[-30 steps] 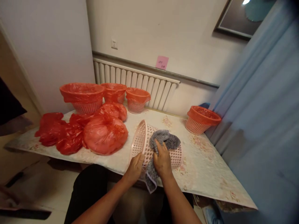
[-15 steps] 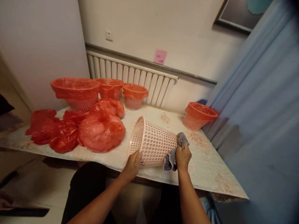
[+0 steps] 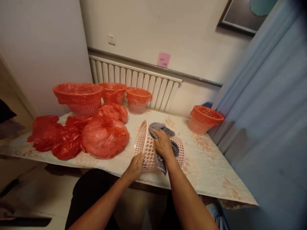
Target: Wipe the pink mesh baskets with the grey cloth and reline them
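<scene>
A pale pink perforated wastebasket [image 3: 149, 156] lies on its side on the table, its mouth facing left. My left hand [image 3: 136, 166] grips the near part of its rim, fingers partly hidden inside. Across the basket's upper side, my right hand [image 3: 163, 144] presses a grey cloth [image 3: 155, 126] with its fingers over it. The cloth is bunched, and one end hangs down the near side of the basket. Part of the basket's wall is hidden under the cloth and my right forearm.
Red plastic bags [image 3: 105, 139] lie on the table's left. Behind them stand several baskets lined with red bags, one large basket [image 3: 78, 99] among them. Another lined basket [image 3: 203, 119] stands at right beside a blue curtain [image 3: 259, 121]. A radiator [image 3: 155, 89] runs along the wall.
My right hand has moved left with the cloth, from the basket's base end to its side near the rim. My left hand keeps its hold on the rim.
</scene>
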{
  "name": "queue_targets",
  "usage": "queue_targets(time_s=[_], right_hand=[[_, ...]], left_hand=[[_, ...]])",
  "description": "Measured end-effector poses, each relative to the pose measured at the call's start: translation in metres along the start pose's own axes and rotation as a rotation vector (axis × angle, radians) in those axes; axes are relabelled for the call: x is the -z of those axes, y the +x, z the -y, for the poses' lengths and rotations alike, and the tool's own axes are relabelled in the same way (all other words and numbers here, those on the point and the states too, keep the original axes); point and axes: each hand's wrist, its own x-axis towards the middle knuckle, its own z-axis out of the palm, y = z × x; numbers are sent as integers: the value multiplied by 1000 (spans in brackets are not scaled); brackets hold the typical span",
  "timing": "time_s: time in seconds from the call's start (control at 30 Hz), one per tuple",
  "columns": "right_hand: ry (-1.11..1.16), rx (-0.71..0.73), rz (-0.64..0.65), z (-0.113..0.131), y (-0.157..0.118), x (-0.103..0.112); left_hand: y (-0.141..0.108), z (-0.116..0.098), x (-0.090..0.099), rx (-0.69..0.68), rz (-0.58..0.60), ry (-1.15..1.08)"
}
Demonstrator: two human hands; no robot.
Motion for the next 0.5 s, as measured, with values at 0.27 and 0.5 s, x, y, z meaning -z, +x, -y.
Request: queue_targets(time_s=[0.27, 0.5], right_hand=[[-100, 50, -86, 21, -50, -35], [-194, 114, -175, 18, -115, -74]], left_hand=[[6, 2, -4, 22, -6, -97], [10, 2, -3, 7, -75, -57]])
